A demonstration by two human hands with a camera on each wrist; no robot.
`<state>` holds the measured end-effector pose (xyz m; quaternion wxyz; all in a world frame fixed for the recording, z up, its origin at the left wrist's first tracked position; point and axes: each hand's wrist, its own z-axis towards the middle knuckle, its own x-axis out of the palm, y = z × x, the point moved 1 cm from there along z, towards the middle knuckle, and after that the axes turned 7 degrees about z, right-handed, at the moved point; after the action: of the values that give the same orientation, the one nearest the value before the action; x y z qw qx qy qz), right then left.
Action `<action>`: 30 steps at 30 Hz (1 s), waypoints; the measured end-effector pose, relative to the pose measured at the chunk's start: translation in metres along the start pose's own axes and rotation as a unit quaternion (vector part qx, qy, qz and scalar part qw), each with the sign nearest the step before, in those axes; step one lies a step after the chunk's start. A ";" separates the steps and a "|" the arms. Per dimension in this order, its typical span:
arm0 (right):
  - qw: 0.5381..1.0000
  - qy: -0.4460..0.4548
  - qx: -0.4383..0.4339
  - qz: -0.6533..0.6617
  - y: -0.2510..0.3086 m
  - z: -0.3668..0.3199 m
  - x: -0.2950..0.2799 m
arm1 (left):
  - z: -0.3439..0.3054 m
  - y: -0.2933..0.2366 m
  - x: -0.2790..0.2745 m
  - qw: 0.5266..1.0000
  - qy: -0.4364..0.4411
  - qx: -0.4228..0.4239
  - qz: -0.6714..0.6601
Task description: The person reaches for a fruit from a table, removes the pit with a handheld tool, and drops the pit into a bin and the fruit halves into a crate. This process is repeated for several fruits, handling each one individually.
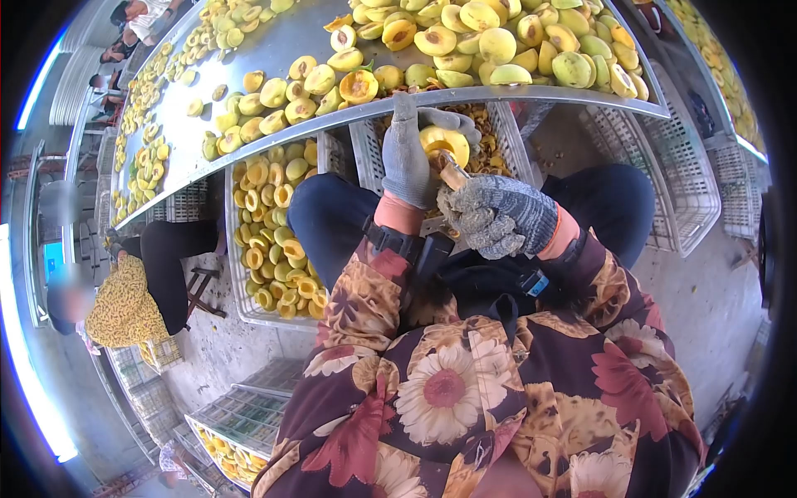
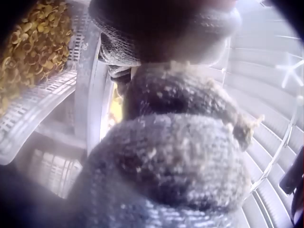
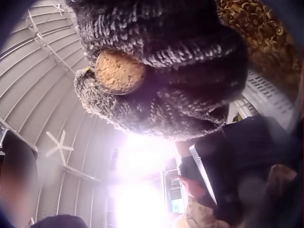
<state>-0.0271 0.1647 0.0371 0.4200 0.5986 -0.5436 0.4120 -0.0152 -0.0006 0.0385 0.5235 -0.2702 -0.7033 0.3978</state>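
In the head view, my gloved left hand (image 1: 404, 158) holds a yellow peach half (image 1: 451, 143), its hollowed side turned toward me. My right hand (image 1: 502, 214), in a grey knit glove, grips a short wooden-handled pitting tool (image 1: 453, 175), whose working end is at the fruit and mostly hidden. The round butt of the wooden handle (image 3: 119, 72) shows between the curled fingers in the right wrist view. Knit-gloved fingers (image 2: 175, 161) fill the middle of the left wrist view. Below both hands stands a crate of pits and scraps (image 1: 508, 141).
A metal table (image 1: 274, 58) heaped with peach halves (image 1: 498, 46) runs across in front, its raised rim just beyond my hands. At left is a crate of hollowed halves (image 1: 278, 232). White crates (image 1: 677, 183) stand at right. Another person (image 1: 133, 299) sits at far left.
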 end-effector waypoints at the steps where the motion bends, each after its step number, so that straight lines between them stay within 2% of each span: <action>1: 0.998 -0.032 -0.021 -0.039 0.001 0.001 0.003 | 0.001 0.002 0.000 1.000 -0.001 -0.004 -0.023; 2: 0.999 0.003 -0.011 -0.043 0.002 0.004 0.005 | 0.003 0.003 -0.001 0.999 -0.001 -0.008 -0.046; 4: 0.996 0.070 0.012 -0.049 0.002 0.011 0.008 | 0.009 0.007 -0.006 0.984 -0.025 -0.072 -0.163; 5: 0.987 0.037 -0.037 -0.151 0.003 0.011 0.010 | 0.011 0.009 -0.009 0.969 -0.035 -0.103 -0.222; 6: 0.964 0.004 -0.085 -0.252 0.004 0.010 0.013 | 0.012 0.009 -0.011 0.970 0.010 -0.078 -0.231; 7: 0.927 -0.028 -0.132 -0.349 0.003 0.009 0.016 | 0.011 0.010 -0.012 0.977 0.003 -0.045 -0.209; 8: 0.929 -0.066 -0.172 -0.323 0.000 0.009 0.015 | 0.010 0.007 -0.011 0.982 -0.004 -0.011 -0.186; 9: 0.909 -0.096 -0.218 -0.342 0.001 0.006 0.018 | 0.010 0.003 -0.011 0.986 -0.013 0.025 -0.163; 10: 0.887 -0.125 -0.262 -0.359 0.002 0.001 0.021 | 0.010 -0.005 -0.015 0.979 -0.045 -0.008 -0.200; 11: 0.863 -0.152 -0.306 -0.374 0.006 -0.004 0.021 | 0.011 -0.007 -0.022 0.971 -0.030 -0.005 -0.235; 12: 0.818 -0.182 -0.301 -0.454 0.015 -0.005 -0.011 | 0.009 -0.012 -0.025 0.972 -0.030 0.003 -0.235; 13: 0.724 -0.289 -0.203 -0.593 0.024 0.000 -0.021 | 0.006 -0.017 -0.027 0.972 -0.031 0.011 -0.235; 14: 0.593 -0.382 -0.097 -0.702 0.034 0.005 -0.027 | 0.003 -0.021 -0.027 0.971 -0.036 0.004 -0.238; 15: 0.433 -0.458 0.010 -0.777 0.037 0.009 -0.033 | -0.001 -0.026 -0.026 0.970 -0.039 -0.005 -0.240; 18: 0.427 -0.447 -0.198 -0.761 0.032 0.021 -0.047 | -0.005 -0.031 -0.037 0.965 -0.039 -0.010 -0.259; 19: 0.420 -0.441 -0.242 -0.756 0.027 0.019 -0.049 | -0.008 -0.030 -0.044 0.962 -0.040 -0.009 -0.268; 21: 0.405 -0.392 -0.339 -0.754 0.023 0.031 -0.031 | -0.003 -0.023 -0.065 0.988 -0.012 0.078 -0.133; 22: 0.396 -0.406 -0.281 -0.774 0.025 0.032 -0.023 | -0.009 -0.027 -0.078 0.988 -0.014 0.096 -0.123; 24: 0.472 -0.375 -0.327 -0.728 0.022 0.035 -0.037 | -0.030 -0.045 -0.084 0.984 -0.003 0.073 -0.164; 25: 0.474 -0.384 -0.313 -0.728 0.017 0.033 -0.028 | -0.041 -0.055 -0.078 0.975 0.018 0.024 -0.220; 26: 0.425 -0.320 -0.375 -0.760 0.018 0.030 -0.043 | -0.052 -0.070 -0.095 0.979 -0.023 0.064 -0.194; 28: 0.561 -0.367 -0.256 -0.697 0.013 0.016 -0.037 | -0.084 -0.109 -0.123 0.976 -0.094 0.155 -0.124; 30: 0.588 -0.405 -0.209 -0.668 0.009 0.007 -0.038 | -0.100 -0.128 -0.188 0.970 -0.154 0.185 -0.025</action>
<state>-0.0385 0.1688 -0.0010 0.4269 0.7945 -0.1762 -0.3944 0.1424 -0.1913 0.0617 0.4595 -0.0865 -0.6964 0.5444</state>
